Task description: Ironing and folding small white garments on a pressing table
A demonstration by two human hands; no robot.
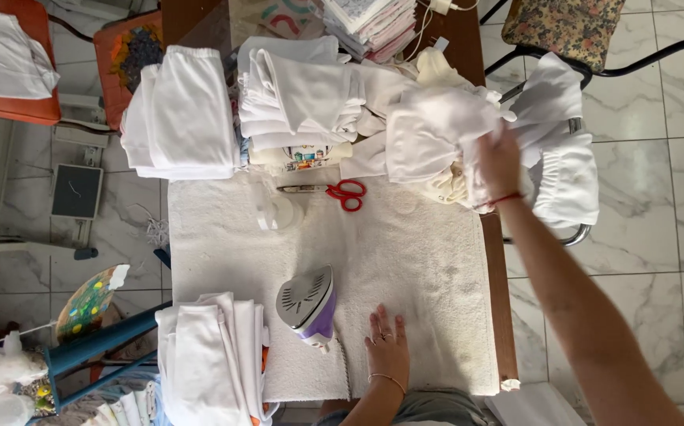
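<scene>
My right hand [498, 164] reaches to the far right of the table and grips a crumpled white garment [429, 130] in a loose heap. My left hand [387, 347] lies flat, fingers spread, on the white towel [405, 252] that covers the table, near its front edge. A grey and purple iron [308, 304] stands on the towel just left of that hand. Red-handled scissors [340, 192] lie at the towel's far edge.
Folded white stacks sit at the back left [180, 114], back middle [299, 99] and front left [212, 355]. A chair on the right carries more white cloth [567, 170]. A blue stool [93, 347] stands on the marble floor at the left.
</scene>
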